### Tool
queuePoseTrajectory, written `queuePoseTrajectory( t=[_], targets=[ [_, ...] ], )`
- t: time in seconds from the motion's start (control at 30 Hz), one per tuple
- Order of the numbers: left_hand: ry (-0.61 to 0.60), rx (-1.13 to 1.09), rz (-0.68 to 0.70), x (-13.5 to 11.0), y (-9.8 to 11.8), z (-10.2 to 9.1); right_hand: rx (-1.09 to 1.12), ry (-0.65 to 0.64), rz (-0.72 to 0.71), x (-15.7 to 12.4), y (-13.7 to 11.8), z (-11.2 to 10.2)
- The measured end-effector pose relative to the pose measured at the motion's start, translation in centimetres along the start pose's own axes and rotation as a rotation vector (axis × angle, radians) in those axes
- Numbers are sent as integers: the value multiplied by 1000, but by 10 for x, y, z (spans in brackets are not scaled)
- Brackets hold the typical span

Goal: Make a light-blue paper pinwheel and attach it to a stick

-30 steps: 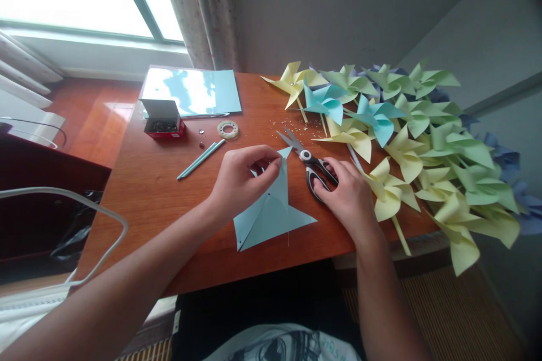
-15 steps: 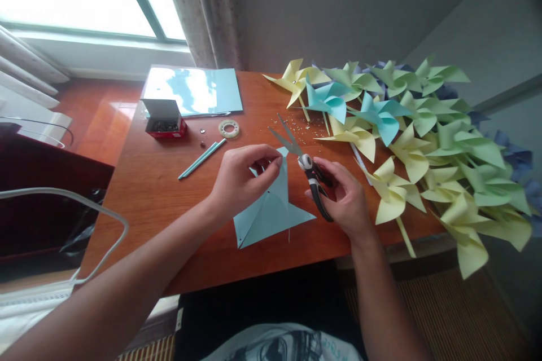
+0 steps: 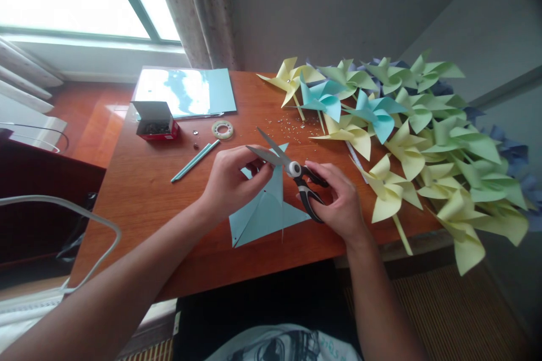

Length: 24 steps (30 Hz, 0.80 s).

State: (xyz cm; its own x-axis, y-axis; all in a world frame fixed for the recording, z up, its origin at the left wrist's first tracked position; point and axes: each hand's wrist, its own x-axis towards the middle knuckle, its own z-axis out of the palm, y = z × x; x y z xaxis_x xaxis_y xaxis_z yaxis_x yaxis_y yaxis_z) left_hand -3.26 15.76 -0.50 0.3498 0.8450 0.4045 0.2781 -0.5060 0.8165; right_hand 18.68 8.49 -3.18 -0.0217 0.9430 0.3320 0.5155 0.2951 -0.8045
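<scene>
A light blue folded paper sheet [image 3: 266, 211] lies on the wooden table [image 3: 139, 203] in front of me. My left hand [image 3: 231, 180] pinches its raised upper flap, fingers closed on the paper. My right hand [image 3: 339, 200] grips the black handles of a pair of scissors [image 3: 292, 172]. The scissors are lifted off the table, their blades parted and pointing left over the flap, close to my left fingertips.
A heap of yellow, green and blue paper pinwheels [image 3: 415, 135] covers the table's right side. At the back left are a red box of pins [image 3: 154, 121], a tape roll [image 3: 222, 130], blue paper sheets [image 3: 186, 90] and a blue stick [image 3: 195, 161]. Small scraps lie scattered near the pinwheels.
My right hand picked the scissors up from the table and swung them left toward the paper flap, blades opening. My left hand kept its pinch on the flap.
</scene>
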Motion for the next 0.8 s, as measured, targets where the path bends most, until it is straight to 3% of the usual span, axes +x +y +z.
queuePoseTrajectory(
  t=[0.8],
  targets=[
    [-20, 50, 21, 3, 2, -3, -58, -13, -26, 0, -1, -2]
  ],
)
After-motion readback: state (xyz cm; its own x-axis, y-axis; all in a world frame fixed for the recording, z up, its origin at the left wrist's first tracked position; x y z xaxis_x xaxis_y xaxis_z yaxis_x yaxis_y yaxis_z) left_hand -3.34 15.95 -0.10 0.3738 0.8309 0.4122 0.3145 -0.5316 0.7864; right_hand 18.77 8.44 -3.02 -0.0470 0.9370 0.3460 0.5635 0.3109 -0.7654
